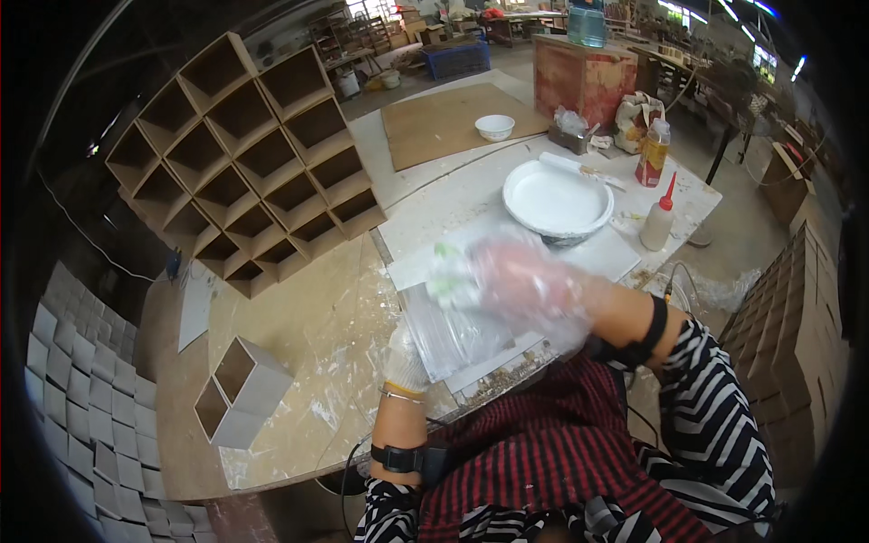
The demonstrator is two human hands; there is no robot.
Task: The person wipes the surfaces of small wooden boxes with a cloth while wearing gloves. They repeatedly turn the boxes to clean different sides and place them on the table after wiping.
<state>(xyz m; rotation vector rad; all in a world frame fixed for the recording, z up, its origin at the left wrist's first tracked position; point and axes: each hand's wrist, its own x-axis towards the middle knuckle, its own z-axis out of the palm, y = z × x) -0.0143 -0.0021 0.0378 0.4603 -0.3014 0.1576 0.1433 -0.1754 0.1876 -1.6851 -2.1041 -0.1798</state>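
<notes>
My left hand (404, 357), in a white knit glove with a yellow cuff, is at the left edge of a pale panel or box smeared with white (453, 339). Its fingers are mostly hidden there. Over the same piece, my right hand (529, 281) is blurred by motion and covered in clear plastic. At its fingers is a smeared white and green shape (450, 274); I cannot make out what it is or whether it is held. Just beyond stands a round basin of white liquid (558, 197), with a white-handled tool (575, 166) across its far rim.
A brown grid of square compartments (244, 149) stands at the left, behind a small two-cell box (240, 394). A red-capped glue bottle (659, 217), a red-labelled bottle (653, 156) and a white bowl (495, 128) are farther back. Stacked pale boxes (90, 398) fill the lower left.
</notes>
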